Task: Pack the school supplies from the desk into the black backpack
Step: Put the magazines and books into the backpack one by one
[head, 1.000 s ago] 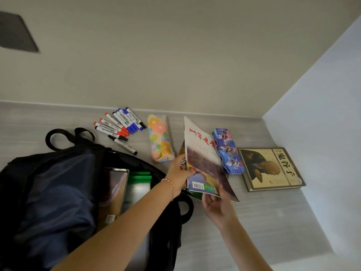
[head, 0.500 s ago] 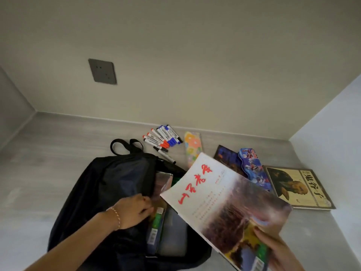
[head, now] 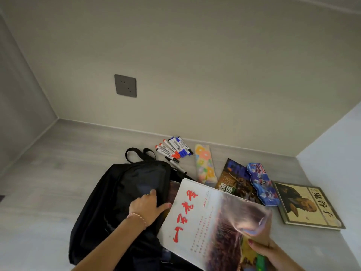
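Observation:
The black backpack [head: 121, 196] lies open on the grey desk. My left hand [head: 148, 207] grips the flap at the edge of its opening. My right hand [head: 263, 245] holds the lower corner of a magazine with red characters on its cover [head: 207, 225], which hovers tilted over the opening. Several markers [head: 172, 149], a floral pencil pouch [head: 205, 166], a dark magazine [head: 236, 182], a blue pencil tin [head: 261, 183] and a tan book [head: 306, 206] lie on the desk behind and to the right.
The desk [head: 58, 173] sits in an alcove with walls at the back, left and right. A grey wall socket [head: 125, 85] is on the back wall. Bare desk surface lies left of the backpack.
The red-lettered magazine went from the desk pile to above the backpack's opening in my right hand. My left hand let go of it and took hold of the backpack flap.

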